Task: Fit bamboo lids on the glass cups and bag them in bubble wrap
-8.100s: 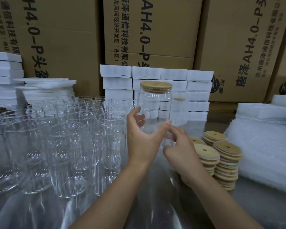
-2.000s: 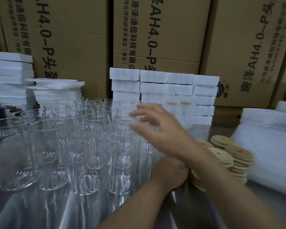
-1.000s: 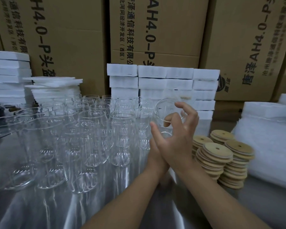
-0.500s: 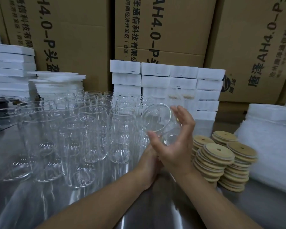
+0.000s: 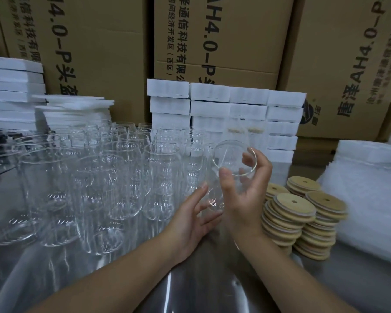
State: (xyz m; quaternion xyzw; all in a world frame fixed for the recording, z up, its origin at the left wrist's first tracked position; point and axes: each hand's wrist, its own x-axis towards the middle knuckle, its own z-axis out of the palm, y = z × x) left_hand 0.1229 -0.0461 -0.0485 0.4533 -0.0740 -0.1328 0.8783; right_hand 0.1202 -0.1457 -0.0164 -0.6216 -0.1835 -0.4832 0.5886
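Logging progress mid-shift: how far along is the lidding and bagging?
Done: two lidded cups stand by the foam blocks; bagging unclear. In hand: the right hand grips a lidless glass cup, left hand open near its base. Remaining: many bare cups, the bamboo lid stacks and bubble wrap pile.

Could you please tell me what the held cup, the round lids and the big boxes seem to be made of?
Cup: clear glass, glossy; things behind show through, with bright glints.
Lids: pale wood, likely bamboo, matte, with a lighter rim band.
Boxes: brown cardboard, matte, printed; folded flap seams show.
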